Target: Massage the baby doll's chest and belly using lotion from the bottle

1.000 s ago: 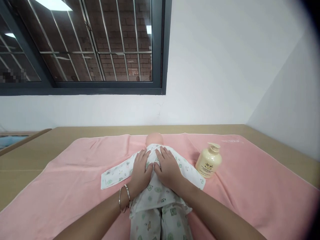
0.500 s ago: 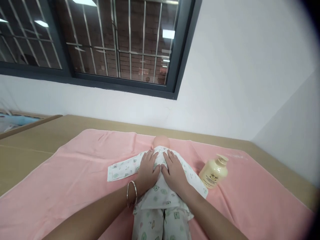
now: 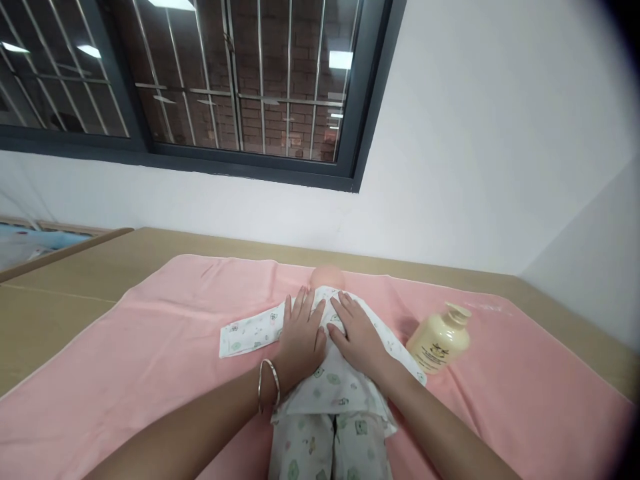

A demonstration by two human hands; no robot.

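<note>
Left hand [image 3: 303,337] has fanned its fingers wider, its thumb now parted from that of the right hand [image 3: 363,340]! Head view: both lie open, palms down on the shirt [image 3: 343,383], gripping nothing. Directly beneath them is the doll [image 3: 327,275], long axis running away from the person, head at the far end, trousers [image 3: 305,447] this side. Neither hand is nearer; they share its middle. Out right, the bottle [image 3: 443,340] sits closer to the right one.
</note>
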